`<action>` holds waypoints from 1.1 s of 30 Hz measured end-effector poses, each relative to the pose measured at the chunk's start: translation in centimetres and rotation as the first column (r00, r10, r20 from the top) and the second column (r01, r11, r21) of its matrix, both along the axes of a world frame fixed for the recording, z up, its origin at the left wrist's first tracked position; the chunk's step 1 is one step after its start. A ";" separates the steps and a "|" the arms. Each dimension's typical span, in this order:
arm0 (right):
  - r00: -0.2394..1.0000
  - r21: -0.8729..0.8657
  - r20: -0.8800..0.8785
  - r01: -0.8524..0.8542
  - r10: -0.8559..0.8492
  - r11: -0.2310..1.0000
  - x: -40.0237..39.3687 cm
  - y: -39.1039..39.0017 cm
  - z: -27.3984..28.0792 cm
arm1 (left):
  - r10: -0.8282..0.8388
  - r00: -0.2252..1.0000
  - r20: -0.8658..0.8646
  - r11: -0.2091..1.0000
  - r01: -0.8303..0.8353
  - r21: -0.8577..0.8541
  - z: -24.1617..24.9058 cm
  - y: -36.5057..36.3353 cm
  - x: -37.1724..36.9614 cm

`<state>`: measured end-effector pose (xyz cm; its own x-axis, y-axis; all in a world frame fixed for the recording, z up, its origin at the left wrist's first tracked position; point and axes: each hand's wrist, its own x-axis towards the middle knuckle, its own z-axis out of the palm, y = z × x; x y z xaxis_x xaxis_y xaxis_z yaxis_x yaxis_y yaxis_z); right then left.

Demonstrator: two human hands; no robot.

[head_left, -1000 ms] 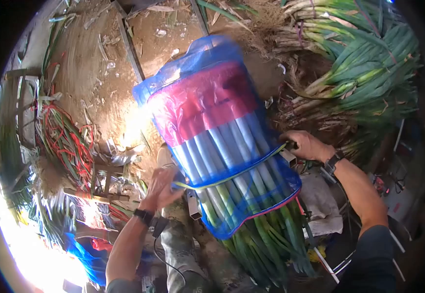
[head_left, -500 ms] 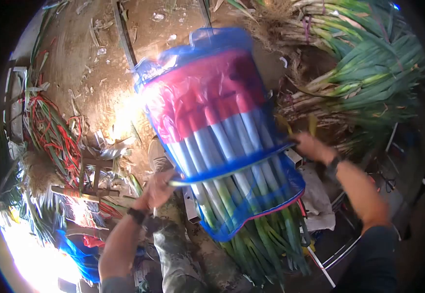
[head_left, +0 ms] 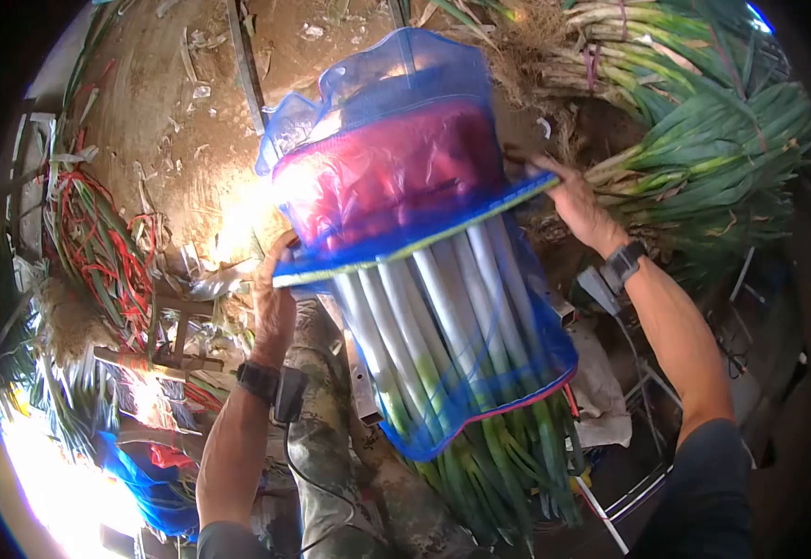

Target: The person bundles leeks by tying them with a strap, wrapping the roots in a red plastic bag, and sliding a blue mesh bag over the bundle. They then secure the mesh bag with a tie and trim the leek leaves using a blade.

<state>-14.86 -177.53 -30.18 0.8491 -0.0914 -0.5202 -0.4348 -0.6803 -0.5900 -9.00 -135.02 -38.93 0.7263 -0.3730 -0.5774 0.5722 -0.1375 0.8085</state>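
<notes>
A bundle of thick green onions [head_left: 442,289] lies before me, white stalks in the middle and green leaves toward me. A translucent blue plastic bag [head_left: 405,84] with a pink band [head_left: 396,163] wraps around it, hiding the far ends. Across the bundle, a blue edge with pale green trim [head_left: 424,244] is stretched between my hands. My left hand [head_left: 275,291] grips its left end, fingers partly hidden behind it. At the other end, my right hand [head_left: 584,210] is closed on the same edge. The leaves stick out past the bag's near rim [head_left: 508,405].
Bundles of green onions [head_left: 722,158] lie at the upper right. To the left are red ties [head_left: 112,252] among loose leaves and a wooden stand [head_left: 158,363]. A metal frame [head_left: 363,391] shows under the bag, and a blue sheet [head_left: 149,489] lies at lower left.
Both hands have moved away from me, carrying the trimmed blue edge up the bundle toward the pink band. More of the white stalks now shows below that edge.
</notes>
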 end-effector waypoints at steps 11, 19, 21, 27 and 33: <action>0.916 0.128 -0.400 0.052 0.004 0.990 -10.7 -0.1 3.0 | -0.710 0.687 0.158 0.705 0.689 0.170 3.6 5.5 -5.6; 0.970 0.088 -0.176 0.186 -0.168 0.979 -6.0 1.2 1.1 | -0.198 0.964 0.178 0.969 0.165 0.184 0.8 1.4 -3.8; 0.955 0.185 -0.181 0.266 -0.233 0.946 -3.0 2.0 2.1 | -0.252 0.935 0.251 0.958 0.203 0.205 0.5 2.6 -3.7; 0.919 -0.039 -0.392 0.032 -0.044 0.999 -11.7 -1.0 -2.9 | -0.581 0.814 -0.020 0.797 0.573 0.193 3.7 3.7 -5.7; 0.983 0.108 -0.093 0.169 -0.159 0.980 -7.1 3.0 5.8 | -0.522 0.842 0.138 0.818 0.448 0.360 9.6 1.7 -6.6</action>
